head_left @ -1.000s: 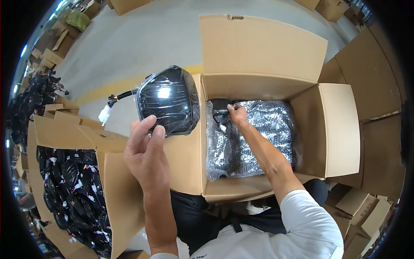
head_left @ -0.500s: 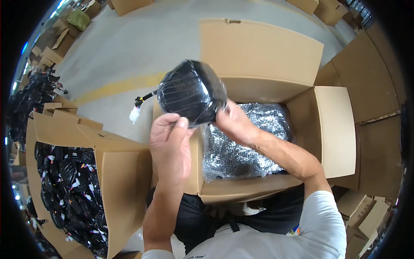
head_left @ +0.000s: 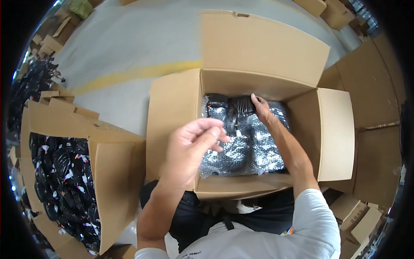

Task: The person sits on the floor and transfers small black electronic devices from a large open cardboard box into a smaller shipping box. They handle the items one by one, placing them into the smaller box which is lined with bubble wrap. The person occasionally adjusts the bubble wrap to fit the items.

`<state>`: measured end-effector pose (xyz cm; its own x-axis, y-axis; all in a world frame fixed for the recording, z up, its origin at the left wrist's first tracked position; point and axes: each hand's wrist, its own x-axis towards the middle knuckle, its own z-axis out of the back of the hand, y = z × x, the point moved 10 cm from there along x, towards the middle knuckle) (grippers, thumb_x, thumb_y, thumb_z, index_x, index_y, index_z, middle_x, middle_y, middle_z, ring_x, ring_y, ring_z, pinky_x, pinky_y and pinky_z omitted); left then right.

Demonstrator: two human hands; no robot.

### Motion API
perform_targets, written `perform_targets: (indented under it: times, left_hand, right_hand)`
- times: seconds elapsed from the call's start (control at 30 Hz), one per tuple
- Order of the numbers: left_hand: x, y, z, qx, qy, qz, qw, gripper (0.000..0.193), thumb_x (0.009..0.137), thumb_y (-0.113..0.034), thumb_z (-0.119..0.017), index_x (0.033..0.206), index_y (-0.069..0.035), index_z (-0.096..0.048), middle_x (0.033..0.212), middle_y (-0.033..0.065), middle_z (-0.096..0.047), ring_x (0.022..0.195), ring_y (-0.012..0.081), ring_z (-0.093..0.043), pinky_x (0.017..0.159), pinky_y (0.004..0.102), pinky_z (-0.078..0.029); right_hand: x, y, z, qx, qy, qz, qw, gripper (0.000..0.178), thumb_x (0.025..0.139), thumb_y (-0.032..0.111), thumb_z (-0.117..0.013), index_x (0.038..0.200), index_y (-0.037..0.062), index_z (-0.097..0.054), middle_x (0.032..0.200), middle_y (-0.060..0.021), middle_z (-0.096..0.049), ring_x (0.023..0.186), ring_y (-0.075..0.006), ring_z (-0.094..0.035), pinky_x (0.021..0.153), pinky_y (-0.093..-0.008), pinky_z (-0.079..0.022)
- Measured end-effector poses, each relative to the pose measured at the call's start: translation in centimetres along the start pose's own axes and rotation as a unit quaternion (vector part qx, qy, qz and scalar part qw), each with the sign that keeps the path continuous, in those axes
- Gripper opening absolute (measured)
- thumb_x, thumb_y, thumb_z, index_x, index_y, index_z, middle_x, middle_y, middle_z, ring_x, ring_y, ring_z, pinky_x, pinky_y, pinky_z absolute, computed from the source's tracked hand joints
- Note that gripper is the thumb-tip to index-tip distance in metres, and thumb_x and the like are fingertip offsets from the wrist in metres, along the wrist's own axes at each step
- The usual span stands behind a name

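Black rounded film-wrapped unit [head_left: 243, 106] now sitting inside brown cardboard box [head_left: 254, 81] | right hand [head_left: 261, 109] gripping it | left hand [head_left: 189, 146] hovering emptied, half-curled

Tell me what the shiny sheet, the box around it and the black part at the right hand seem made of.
Shiny sheet: glossy plastic, likely bubble wrap, from dimpled glare.
Box: matte brown cardboard, by its folded flaps.
Black part: apparently glossy plastic film, from streaky highlights; material beneath unclear.
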<state>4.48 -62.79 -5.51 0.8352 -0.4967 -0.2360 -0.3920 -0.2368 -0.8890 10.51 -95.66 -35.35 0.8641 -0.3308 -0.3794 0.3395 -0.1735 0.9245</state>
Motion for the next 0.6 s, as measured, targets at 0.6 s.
perform_targets:
  times: [0.6]
  left_hand:
    - [-15.7,-15.5,24.2,0.382,-0.389,-0.287,0.788,0.022,0.091,-0.008,-0.069,0.112,-0.001,-0.070,0.093,0.0071,-0.073,0.081,0.0114,-0.067,0.073,0.0269,-0.055]
  right_hand:
    - [-16.6,10.6,3.4,-0.612,0.132,0.174,0.760,0.043,0.081,0.021,-0.077,0.114,-0.0045,-0.066,0.110,-0.0236,-0.067,0.105,-0.0390,-0.064,0.093,-0.0414,-0.050]
